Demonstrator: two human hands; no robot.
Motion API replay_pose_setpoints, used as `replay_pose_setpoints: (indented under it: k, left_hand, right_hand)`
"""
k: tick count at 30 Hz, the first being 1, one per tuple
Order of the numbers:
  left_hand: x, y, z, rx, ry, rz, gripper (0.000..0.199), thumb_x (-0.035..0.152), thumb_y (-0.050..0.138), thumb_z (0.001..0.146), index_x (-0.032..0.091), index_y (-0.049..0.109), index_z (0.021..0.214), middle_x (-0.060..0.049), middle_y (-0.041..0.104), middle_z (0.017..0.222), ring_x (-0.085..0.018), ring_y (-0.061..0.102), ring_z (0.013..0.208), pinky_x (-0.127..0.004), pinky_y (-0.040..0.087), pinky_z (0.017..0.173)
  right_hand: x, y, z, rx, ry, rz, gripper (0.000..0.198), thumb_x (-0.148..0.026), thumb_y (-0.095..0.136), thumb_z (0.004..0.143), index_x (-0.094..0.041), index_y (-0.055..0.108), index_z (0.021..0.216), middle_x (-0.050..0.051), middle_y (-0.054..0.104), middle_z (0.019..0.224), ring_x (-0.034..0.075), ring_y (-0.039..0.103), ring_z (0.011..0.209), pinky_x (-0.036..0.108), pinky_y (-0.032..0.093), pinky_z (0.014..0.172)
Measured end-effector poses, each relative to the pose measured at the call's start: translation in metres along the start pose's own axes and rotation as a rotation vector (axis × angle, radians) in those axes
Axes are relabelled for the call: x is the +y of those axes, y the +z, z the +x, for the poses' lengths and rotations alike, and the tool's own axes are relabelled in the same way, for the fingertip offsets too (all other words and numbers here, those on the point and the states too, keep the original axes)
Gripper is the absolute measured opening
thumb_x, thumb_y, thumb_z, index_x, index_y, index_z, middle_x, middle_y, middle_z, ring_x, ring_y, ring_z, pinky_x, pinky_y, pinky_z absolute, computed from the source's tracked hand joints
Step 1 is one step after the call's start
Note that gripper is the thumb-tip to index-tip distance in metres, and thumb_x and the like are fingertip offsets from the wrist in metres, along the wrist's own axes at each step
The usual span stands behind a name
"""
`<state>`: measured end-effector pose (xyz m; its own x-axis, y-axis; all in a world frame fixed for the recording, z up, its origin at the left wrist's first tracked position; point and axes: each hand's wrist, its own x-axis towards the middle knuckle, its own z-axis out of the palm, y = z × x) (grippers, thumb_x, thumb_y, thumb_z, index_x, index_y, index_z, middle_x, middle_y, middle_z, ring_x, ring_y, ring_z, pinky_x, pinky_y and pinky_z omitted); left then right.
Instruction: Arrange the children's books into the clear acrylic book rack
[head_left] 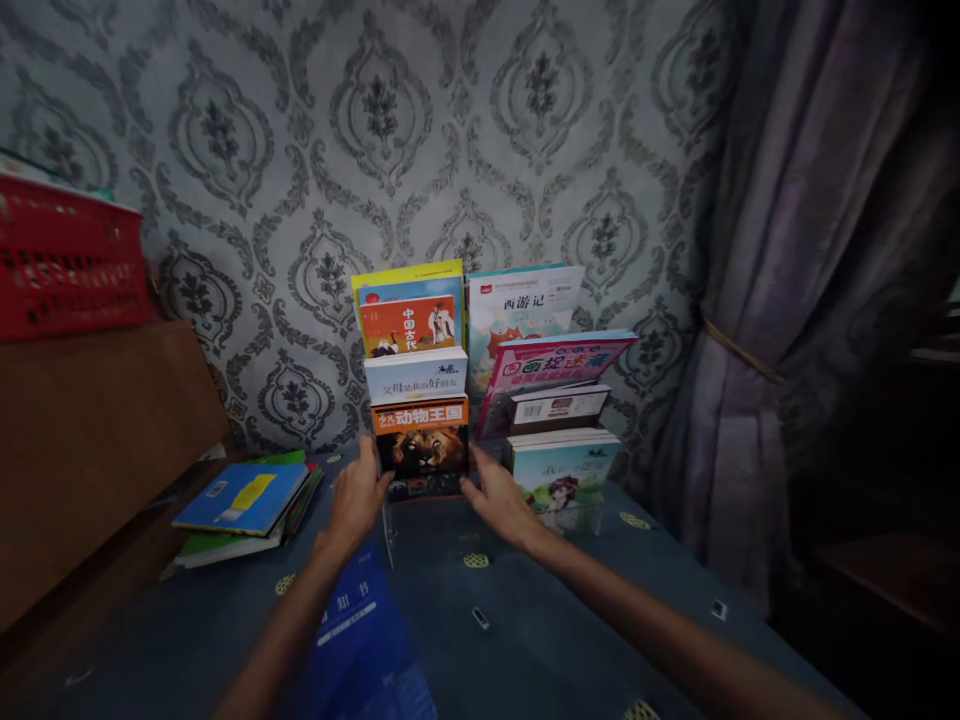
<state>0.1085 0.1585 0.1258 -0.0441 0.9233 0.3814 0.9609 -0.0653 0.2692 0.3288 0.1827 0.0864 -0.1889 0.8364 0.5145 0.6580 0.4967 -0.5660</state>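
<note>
Left hand (357, 502): fingers bent round the left edge of the lion-cover book (427, 450), thumb toward its front. Right hand (501, 502): closed on the opposite edge, low down, thumb also forward. I grasp the book between both; the far fingertips are hidden.

Position: the book stands nearly upright, foremost in the left row of a clear stand (388, 545). Cannot tell whether its lower edge bears on the stand.

Behind it, stepping upward: a white book (415, 378), an orange book (409, 325), a yellow-topped book (409, 269).

Just right, second row, front to back: a teal book (559, 470), a barcoded book (561, 406), a tilted pink book (559, 362), a pale book (521, 305).

By my left forearm, a dark blue book (367, 640) lies flat on the table (555, 620). Farther left, a pile of books (232, 500); beyond, a red basket (71, 260) on a brown box (97, 440). Patterned wallpaper (465, 130) behind; curtain (795, 250) at right.
</note>
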Motion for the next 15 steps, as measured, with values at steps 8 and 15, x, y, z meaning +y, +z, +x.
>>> replay_pose_setpoints:
  k: [8, 15]
  left_hand:
    - [0.004, 0.007, 0.0, 0.018, -0.015, 0.007, 0.037, 0.022, 0.058, 0.092, 0.017, 0.032, 0.118, -0.013, 0.073, 0.1, -0.028, 0.072, 0.095, -0.029, 0.037, 0.064]
    - [0.006, 0.003, -0.002, 0.01, -0.013, 0.026, 0.036, 0.024, 0.055, 0.094, 0.017, 0.032, 0.121, -0.015, 0.073, 0.1, -0.028, 0.072, 0.095, -0.028, 0.04, 0.066]
  right_hand:
    - [0.002, 0.002, 0.0, -0.058, 0.028, -0.063, 0.062, -0.016, 0.05, 0.083, -0.006, 0.042, 0.144, 0.022, 0.054, 0.142, 0.029, 0.05, 0.134, 0.043, 0.037, 0.115]
    - [0.01, 0.007, 0.002, -0.031, -0.01, -0.101, 0.06, -0.018, 0.05, 0.085, -0.007, 0.043, 0.143, 0.022, 0.057, 0.138, 0.03, 0.054, 0.131, 0.043, 0.041, 0.112]
